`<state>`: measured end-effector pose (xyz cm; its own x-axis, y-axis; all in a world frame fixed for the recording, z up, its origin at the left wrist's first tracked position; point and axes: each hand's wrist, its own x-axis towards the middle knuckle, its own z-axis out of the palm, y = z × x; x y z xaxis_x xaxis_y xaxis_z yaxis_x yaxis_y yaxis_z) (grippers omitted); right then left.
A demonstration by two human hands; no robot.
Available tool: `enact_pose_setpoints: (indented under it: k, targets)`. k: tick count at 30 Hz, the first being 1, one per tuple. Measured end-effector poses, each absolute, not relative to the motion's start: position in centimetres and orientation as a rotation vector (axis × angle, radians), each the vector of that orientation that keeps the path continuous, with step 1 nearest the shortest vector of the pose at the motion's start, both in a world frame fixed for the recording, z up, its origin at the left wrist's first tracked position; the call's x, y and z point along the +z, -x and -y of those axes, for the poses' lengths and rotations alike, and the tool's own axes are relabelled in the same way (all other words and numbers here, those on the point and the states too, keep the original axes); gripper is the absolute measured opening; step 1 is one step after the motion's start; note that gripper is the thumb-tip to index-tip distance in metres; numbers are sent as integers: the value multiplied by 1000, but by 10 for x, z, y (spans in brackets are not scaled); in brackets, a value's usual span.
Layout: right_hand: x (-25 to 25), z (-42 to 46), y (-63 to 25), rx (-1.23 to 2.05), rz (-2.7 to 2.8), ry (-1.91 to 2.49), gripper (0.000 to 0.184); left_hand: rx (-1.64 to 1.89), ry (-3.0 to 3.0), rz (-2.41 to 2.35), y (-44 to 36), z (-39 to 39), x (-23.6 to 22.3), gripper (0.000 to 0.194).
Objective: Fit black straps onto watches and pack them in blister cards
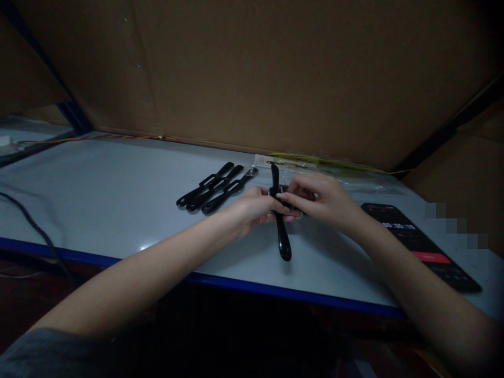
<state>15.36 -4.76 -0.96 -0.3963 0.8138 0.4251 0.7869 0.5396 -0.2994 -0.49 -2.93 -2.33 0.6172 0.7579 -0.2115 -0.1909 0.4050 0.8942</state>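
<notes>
Black handle (pixel 282 239) held between both hands, right of the table's middle and near its front edge, its long axis running roughly 12 to 6 and its rounded end at 6 — touching the table or just above it, impossible to tell. Left hand (pixel 254 207) at 9 o'clock from the handle, closed around its upper part, fingers curled across the shaft. Right hand (pixel 318 199) at 3 o'clock, nearly shut, fingertips (pixel 284 196) pressed against the same upper part. Some small dark piece tucked between the two hands, too hidden to make out. At 10 o'clock, just beyond the left hand, three more handles (pixel 226 189) lying side by side and slanted, each slotted along its length, the nearest with a metal-looking tip. At 12 to 1 o'clock, behind the hands, a white and yellow-green packaging strip (pixel 311 161) and a clear plastic bag (pixel 354 184), crumpled flat. At 3 to 4 o'clock, a black phone (pixel 421 244) face up, its lit screen showing a red bar. All of this on a white table (pixel 98 184) with a blue front edge (pixel 118 258) — a black cable (pixel 35 226) over its left end, a thin orange wire (pixel 118 136) along its back, and a cardboard wall (pixel 275 68) rising behind.
</notes>
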Motion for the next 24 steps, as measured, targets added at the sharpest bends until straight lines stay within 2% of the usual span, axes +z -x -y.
enact_pose_setpoints:
  k: [2,5,10,15,20,24]
  targets:
    - [-10,49,-150,71,2270,1261,33,672,-978,-689,5,29,-23,21]
    - [-8,54,-148,241,2236,1221,41,665,-965,-663,6,28,-24,20]
    - [-4,57,-151,442,2098,1226,42,653,-956,-660,7,26,-26,19]
    - [-6,53,-153,308,2227,1162,39,644,-961,-666,7,26,-26,17]
    - [-5,53,-155,98,2221,1285,38,652,-960,-660,7,27,-24,17]
    - [-3,56,-153,138,2214,1257,42,653,-948,-705,6,29,-21,19]
